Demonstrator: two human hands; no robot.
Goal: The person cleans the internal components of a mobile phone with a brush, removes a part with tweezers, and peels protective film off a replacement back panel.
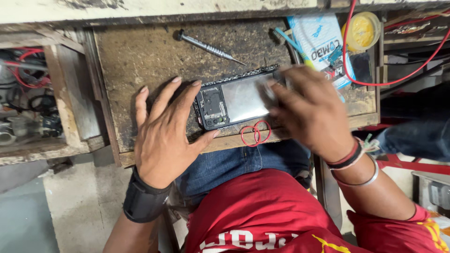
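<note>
The left hand (161,133) lies flat on the worn wooden board (136,61), fingers spread wide, thumb and fingertips touching the left end of an opened phone (232,100) and steadying it. The right hand (311,112) is blurred; it covers the phone's right end, fingers curled down on it, but whether they pinch anything I cannot tell. The phone lies near the board's front edge, back cover off, circuit board and silvery battery showing. Just in front of it lie red rubber bands (255,133). Behind it rests a screwdriver (208,47), well apart. A blue packet (316,40) and yellow round tin (363,30) lie beyond the right hand, crossed by a red wire (347,56).
</note>
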